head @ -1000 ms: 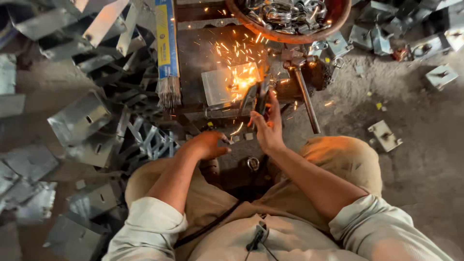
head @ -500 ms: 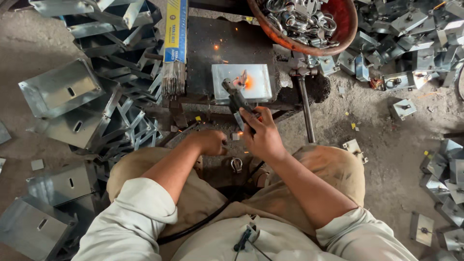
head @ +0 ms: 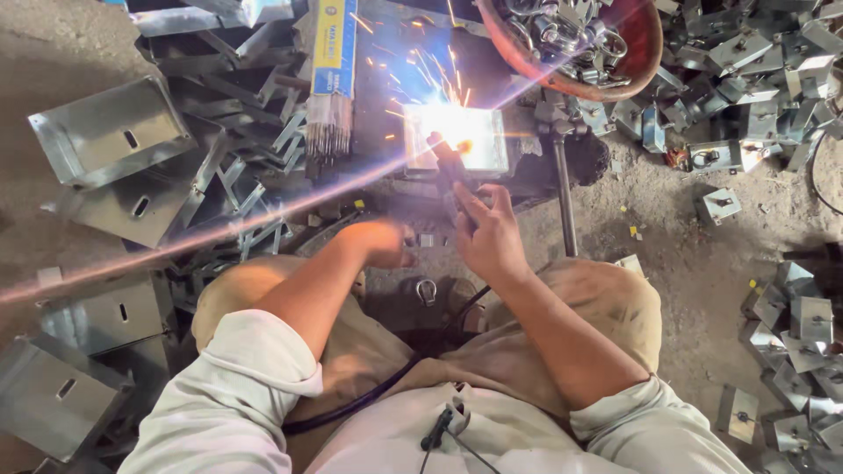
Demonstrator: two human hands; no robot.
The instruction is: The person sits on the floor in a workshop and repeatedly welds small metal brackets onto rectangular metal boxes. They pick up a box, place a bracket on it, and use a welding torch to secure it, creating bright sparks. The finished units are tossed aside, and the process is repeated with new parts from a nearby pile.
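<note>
My right hand [head: 492, 241] grips the stiff, light electrode holder [head: 450, 167] by its handle, sparking on the small rigid metal plate [head: 479, 140] at upper centre; my left hand [head: 379, 241], closed, rests nearby

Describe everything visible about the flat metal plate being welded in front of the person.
The metal plate is a small, flat, roughly rectangular piece of pale grey sheet metal lying on a dark work surface. Glare washes out most of its face; a bright arc burns near its lower left part, throwing sparks up and left. The dark electrode holder, gripped in the right hand, reaches to that spot. Its finer surface detail cannot be told.
</note>
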